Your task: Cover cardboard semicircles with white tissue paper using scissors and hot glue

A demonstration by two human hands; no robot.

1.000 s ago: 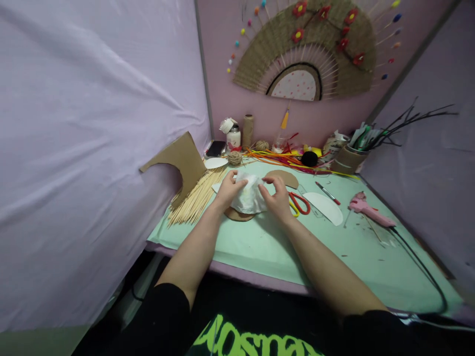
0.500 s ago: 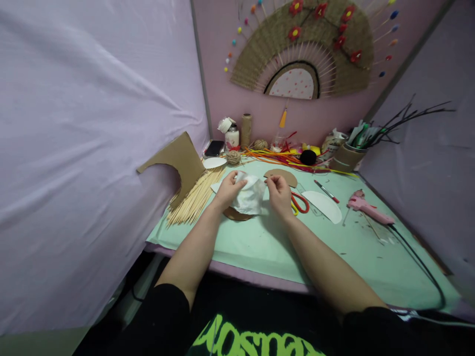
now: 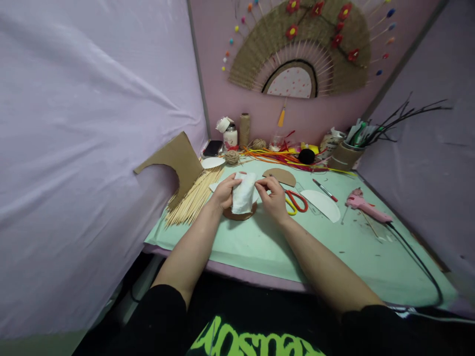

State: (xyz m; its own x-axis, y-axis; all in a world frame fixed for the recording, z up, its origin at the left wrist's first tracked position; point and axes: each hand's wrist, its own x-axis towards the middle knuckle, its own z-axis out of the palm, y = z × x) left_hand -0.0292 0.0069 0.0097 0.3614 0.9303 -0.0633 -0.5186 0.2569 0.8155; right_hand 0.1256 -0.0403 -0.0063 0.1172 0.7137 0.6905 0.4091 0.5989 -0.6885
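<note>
A white tissue point(image 3: 244, 195), folded into a narrow upright shape, is held up above the table. My left hand point(image 3: 224, 193) is closed on its left side, the thumb lying across the front. At its right edge, the fingers of my right hand point(image 3: 272, 194) are pinched together on the tissue. Beneath it lies a brown rounded piece point(image 3: 239, 216), mostly covered by the tissue and my left hand. Scissors with red and yellow handles point(image 3: 297, 201) rest just beyond my right hand, their blades partly hidden.
Thin wooden sticks point(image 3: 193, 200) and a cut cardboard sheet point(image 3: 185, 160) are at left. A cardboard half-disc point(image 3: 280, 177), white half-disc point(image 3: 321, 205), marker point(image 3: 325, 190) and pink glue gun point(image 3: 367, 206) with its cord lie right. Pipe cleaners point(image 3: 274, 156) line the back.
The tissue was spread wider and is now folded narrower. My right hand has moved left, bringing its edge inward. My left hand keeps its hold.
</note>
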